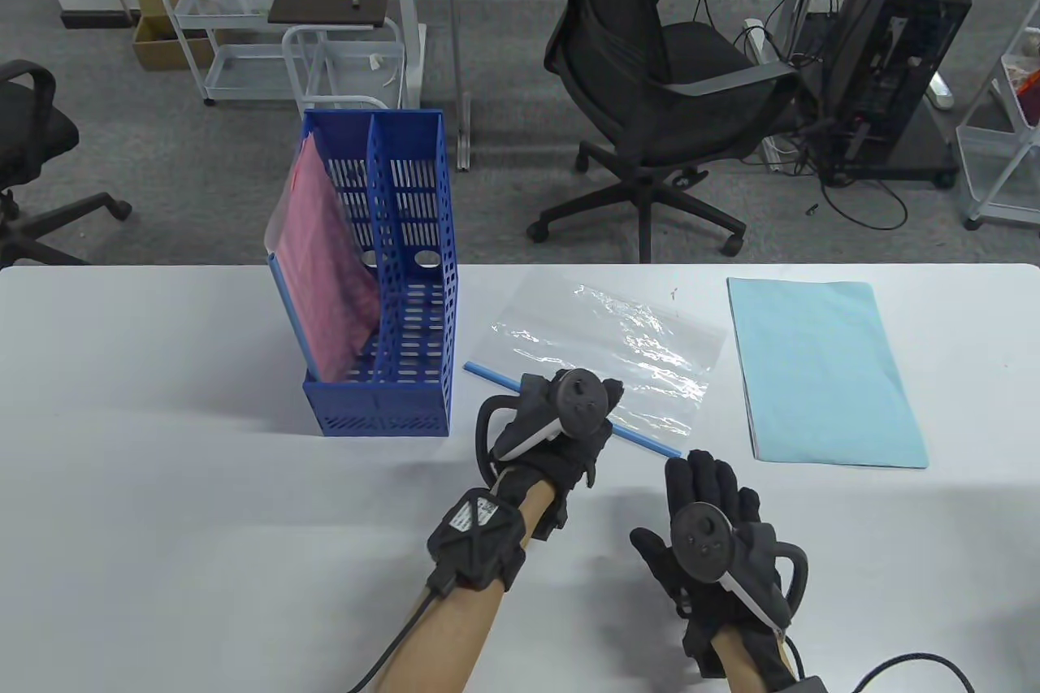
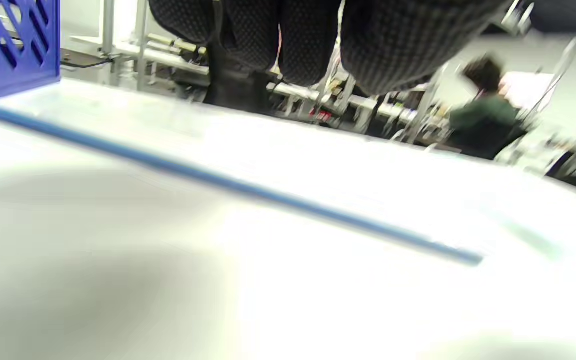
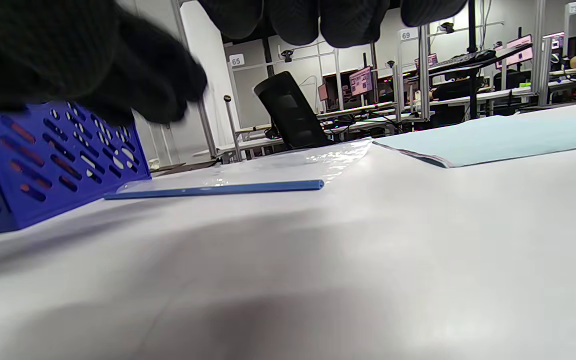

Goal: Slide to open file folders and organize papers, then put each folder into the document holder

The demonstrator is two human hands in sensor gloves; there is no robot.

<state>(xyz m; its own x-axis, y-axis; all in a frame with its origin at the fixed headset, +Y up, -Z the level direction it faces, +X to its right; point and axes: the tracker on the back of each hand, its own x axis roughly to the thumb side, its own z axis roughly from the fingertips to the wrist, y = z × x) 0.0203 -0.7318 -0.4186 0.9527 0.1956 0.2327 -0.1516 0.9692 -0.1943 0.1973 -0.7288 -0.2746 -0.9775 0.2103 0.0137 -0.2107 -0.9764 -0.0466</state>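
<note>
Our right hand (image 1: 715,539) hovers spread; our left hand (image 1: 561,421) rests over the clear plastic folder's blue slide bar (image 1: 569,409), grip unclear. One pink folder (image 1: 321,279) fills the blue slotted document holder (image 1: 406,319); light-blue papers (image 1: 821,372) beyond our right hand remain.

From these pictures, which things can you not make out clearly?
- Left hand fingertips, table view: its tracker hides whether they touch the blue slide bar.
- Pink folder contents: the blue holder wall covers its base.
- Clear folder, left wrist view: blurred.
- Blue paper: sheet count too fine.
</note>
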